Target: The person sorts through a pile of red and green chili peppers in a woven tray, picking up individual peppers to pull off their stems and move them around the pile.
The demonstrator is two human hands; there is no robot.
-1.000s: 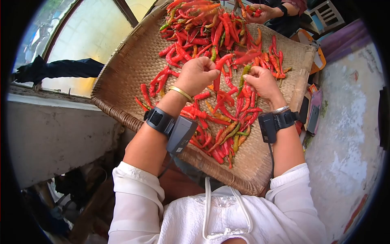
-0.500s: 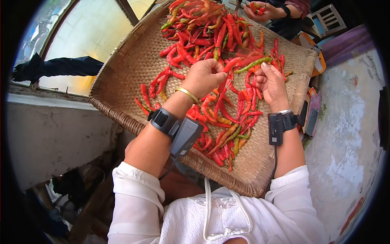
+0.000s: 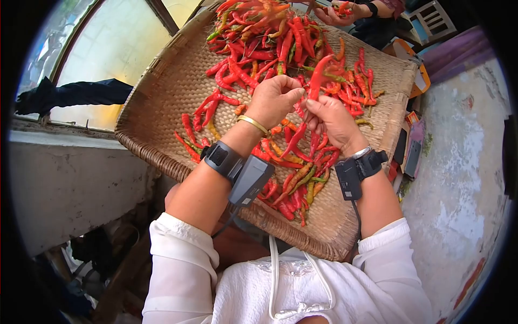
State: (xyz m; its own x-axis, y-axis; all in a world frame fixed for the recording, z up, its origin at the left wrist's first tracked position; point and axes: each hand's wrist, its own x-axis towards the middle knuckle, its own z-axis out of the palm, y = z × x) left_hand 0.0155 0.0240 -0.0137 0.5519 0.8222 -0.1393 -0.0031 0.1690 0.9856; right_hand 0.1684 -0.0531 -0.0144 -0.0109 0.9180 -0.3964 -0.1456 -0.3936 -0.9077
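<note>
My right hand grips a red chili pepper between thumb and fingers, its body pointing up and away from me. Close beside it, my left hand is closed in a pinch, fingertips right by the lower end of that pepper. What the left fingertips hold, if anything, cannot be made out. Beneath both hands, loose red peppers, some green or orange, lie in a woven basket tray. A larger heap of peppers fills its far end.
Beyond the tray, another person's hand holds several red peppers. A window with dark cloth is at the left, above a grey ledge. Boxes and a worn wall are at the right.
My right hand has moved left, close to my left hand, and now holds a red pepper. The greenish pepper at its fingertips before is no longer there. My left hand stays nearly in place.
</note>
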